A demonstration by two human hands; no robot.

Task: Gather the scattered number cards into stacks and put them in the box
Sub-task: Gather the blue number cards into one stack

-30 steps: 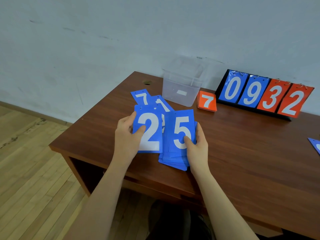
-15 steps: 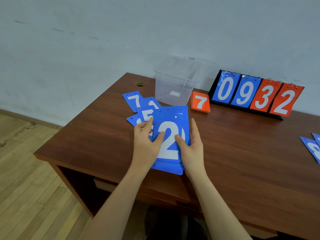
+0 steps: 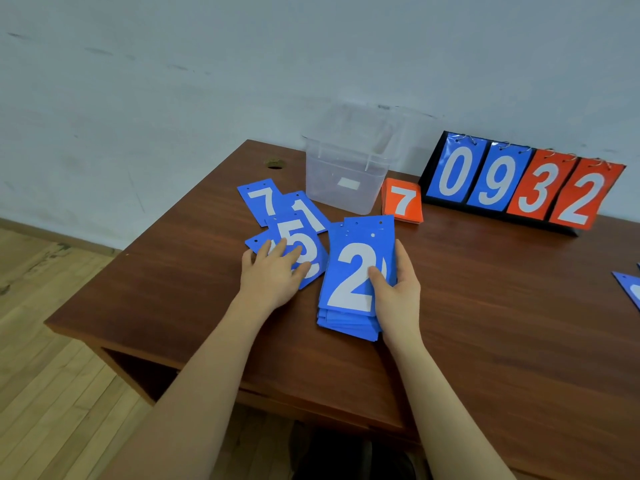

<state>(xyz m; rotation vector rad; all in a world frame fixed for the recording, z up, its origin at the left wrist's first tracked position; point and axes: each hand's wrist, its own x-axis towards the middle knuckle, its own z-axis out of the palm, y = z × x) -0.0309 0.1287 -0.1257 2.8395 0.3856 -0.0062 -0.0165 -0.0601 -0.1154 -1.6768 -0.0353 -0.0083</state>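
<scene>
A thick stack of blue number cards (image 3: 353,271) with a white 2 on top lies on the brown desk (image 3: 485,323). My right hand (image 3: 394,289) grips its right edge, thumb across the 2. My left hand (image 3: 273,275) rests flat, fingers straight, on a loose blue 5 card (image 3: 294,233) to the left. Beyond it lie a blue 7 card (image 3: 258,197) and a blue 1 card (image 3: 306,209), overlapping. The clear plastic box (image 3: 346,178) stands behind them, with nothing visible inside. A small stack of orange cards (image 3: 403,202) topped by a 7 sits right of the box.
A flip scoreboard (image 3: 519,183) reading 0932 stands at the back right against the wall. More blue cards (image 3: 632,289) poke in at the right edge. A cable hole (image 3: 275,164) is in the desk's far left corner. Wooden floor lies to the left.
My left hand laid the 2 card on top of the stack, let go, and moved left onto the loose 5 card. My right hand kept its hold on the stack.
</scene>
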